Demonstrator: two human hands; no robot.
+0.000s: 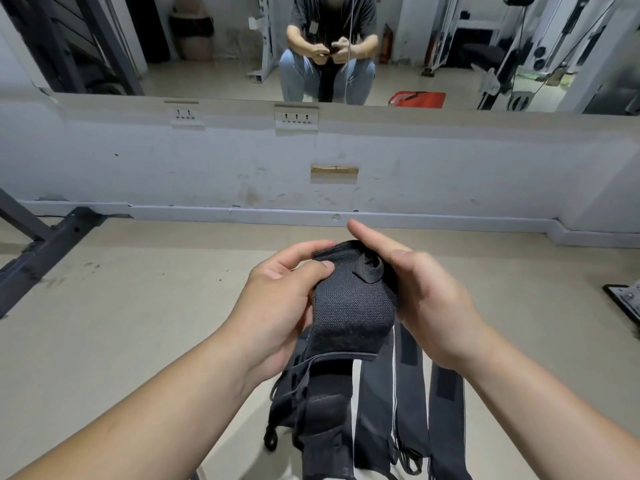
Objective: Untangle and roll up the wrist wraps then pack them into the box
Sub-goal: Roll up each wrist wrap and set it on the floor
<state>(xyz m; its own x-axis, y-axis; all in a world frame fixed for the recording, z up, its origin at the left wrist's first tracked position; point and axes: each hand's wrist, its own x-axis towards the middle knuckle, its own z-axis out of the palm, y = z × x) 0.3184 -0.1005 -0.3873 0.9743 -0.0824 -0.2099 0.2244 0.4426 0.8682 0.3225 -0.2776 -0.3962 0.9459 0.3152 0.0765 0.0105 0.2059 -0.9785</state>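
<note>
A black woven wrist wrap (353, 306) is held up in front of me, its top end folded over with a small thumb loop (369, 270) showing. My left hand (280, 306) grips the wrap's left edge, thumb pressed on its face. My right hand (426, 299) holds the right edge from the side, its index finger stretched out over the top. The wrap's tail hangs down into a tangle of other black wraps and straps (381, 410) lying below my hands. No box is in view.
A pale tiled floor (138, 323) stretches to a grey wall with sockets (296, 119) and a mirror above it that reflects a crouching person. A dark metal frame (45, 247) lies at left; a metal plate (627, 299) sits at the right edge.
</note>
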